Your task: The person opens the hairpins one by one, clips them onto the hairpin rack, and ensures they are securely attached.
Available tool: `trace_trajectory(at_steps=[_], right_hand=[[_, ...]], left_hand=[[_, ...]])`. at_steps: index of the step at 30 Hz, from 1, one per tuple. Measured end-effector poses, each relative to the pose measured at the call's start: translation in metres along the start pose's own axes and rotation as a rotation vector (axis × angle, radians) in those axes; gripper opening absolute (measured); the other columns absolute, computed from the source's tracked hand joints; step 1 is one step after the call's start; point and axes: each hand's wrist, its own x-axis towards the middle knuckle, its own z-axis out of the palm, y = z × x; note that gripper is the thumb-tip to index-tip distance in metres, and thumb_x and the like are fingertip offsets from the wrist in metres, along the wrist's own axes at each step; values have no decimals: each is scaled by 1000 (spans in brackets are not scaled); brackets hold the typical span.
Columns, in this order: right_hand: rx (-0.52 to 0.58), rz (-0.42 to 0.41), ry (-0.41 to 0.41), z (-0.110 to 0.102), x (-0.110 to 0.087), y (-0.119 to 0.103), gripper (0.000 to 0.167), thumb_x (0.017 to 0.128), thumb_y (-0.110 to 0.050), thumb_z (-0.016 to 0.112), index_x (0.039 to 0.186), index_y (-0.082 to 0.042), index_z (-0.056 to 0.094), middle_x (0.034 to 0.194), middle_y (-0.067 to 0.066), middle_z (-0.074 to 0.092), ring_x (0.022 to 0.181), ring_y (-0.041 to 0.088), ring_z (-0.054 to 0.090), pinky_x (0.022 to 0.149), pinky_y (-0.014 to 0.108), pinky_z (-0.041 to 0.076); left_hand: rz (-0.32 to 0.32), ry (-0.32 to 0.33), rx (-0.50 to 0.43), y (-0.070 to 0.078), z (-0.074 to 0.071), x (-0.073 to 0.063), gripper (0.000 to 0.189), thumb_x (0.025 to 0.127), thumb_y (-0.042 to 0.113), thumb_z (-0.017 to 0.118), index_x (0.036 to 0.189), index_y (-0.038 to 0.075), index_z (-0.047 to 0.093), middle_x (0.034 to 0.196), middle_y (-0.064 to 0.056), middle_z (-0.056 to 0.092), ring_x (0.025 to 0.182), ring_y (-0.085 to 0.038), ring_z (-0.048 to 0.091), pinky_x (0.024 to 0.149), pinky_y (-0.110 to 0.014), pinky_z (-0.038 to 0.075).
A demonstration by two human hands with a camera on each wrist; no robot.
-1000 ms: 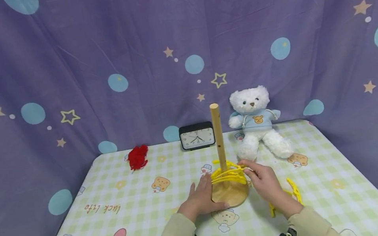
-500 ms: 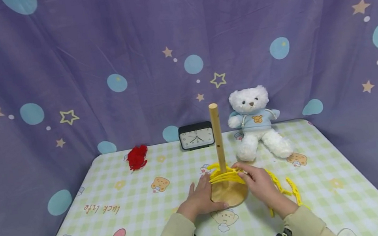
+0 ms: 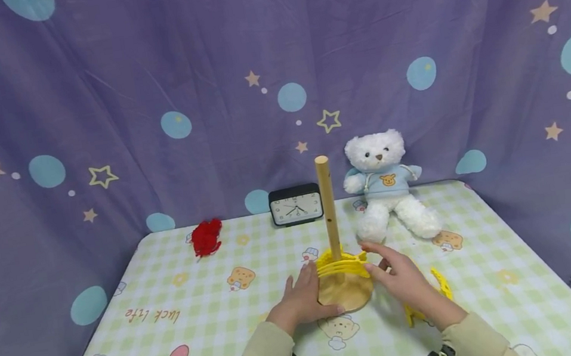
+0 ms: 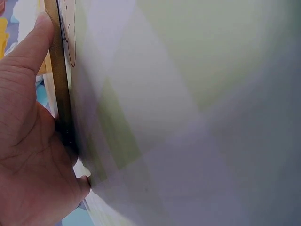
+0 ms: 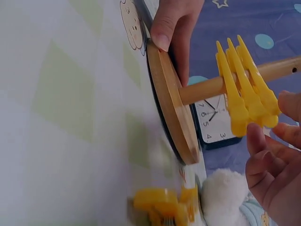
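Observation:
A wooden stand has a round base (image 3: 346,297) and an upright post (image 3: 329,211) with small holes. My left hand (image 3: 302,302) holds the base at its left edge, the thumb along the rim. Several curved yellow plastic pieces (image 5: 244,103) sit one above another around the lower post, narrow ends pointing away in the right wrist view. Near their wide ends is my right hand (image 3: 404,279), its fingers loosely bent, one fingertip (image 5: 255,133) touching or nearly touching the lowest edge. Their exact kind is unclear.
More yellow pieces (image 3: 443,285) lie on the checked tablecloth (image 3: 220,343), partly behind the right forearm. At the back stand a black clock (image 3: 296,205) and a white teddy bear (image 3: 388,188). A red tangled bundle (image 3: 207,237) lies back left.
The yellow pieces around the post have come into a tidier, level stack. My right hand has loosened and drawn slightly right from their ends; my left hand stays on the base.

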Motion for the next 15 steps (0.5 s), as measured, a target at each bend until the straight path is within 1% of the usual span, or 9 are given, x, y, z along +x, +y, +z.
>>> trace_trajectory(at_steps=[2,4,5,7,11,12,15], right_hand=[[1,30,8,-5,-3,1,46,97,-35,60,140,-19,53,133,4,58,70,13,54,54,27,46],[5,58,14,-9,-6,4,43,98,-36,58,138,-21,54,130,4,60,69,15,55,53,28,46],[6,69,18,-11,-8,6,41,99,-37,57,137,-22,55,124,6,63,68,16,55,52,29,46],[1,78,32,-15,-12,9,39,99,-38,55,135,-22,57,119,7,64,66,16,55,51,28,46],[-30,99,62,-26,-21,16,34,100,-35,55,130,-21,60,111,8,66,66,13,55,51,28,45],[-40,102,72,-29,-24,18,33,100,-33,56,130,-19,61,114,7,65,68,13,56,51,27,45],[-67,124,91,-38,-33,24,33,99,-30,59,129,-17,62,111,7,66,69,13,56,52,28,45]], left_hand=[[-6,3,3,-2,2,3,122,75,75,63,157,5,5,163,-10,4,149,-21,4,119,-47,-1],[-11,1,10,-2,2,3,122,75,75,63,157,5,5,163,-9,4,149,-20,4,119,-47,-1],[-15,-3,14,-2,2,3,122,75,75,63,157,6,5,163,-9,4,149,-20,4,119,-47,-1],[-18,-6,20,-1,1,2,121,76,75,62,157,6,5,163,-9,4,149,-20,4,119,-47,-1],[-12,-16,9,2,-2,0,120,77,73,64,157,4,7,163,-10,5,149,-22,6,119,-48,0],[-9,-13,1,3,-3,0,119,77,72,65,156,3,8,163,-11,6,149,-22,7,119,-49,1],[-15,-17,6,1,-2,1,119,77,72,64,157,4,7,163,-10,5,150,-22,5,119,-48,0]])
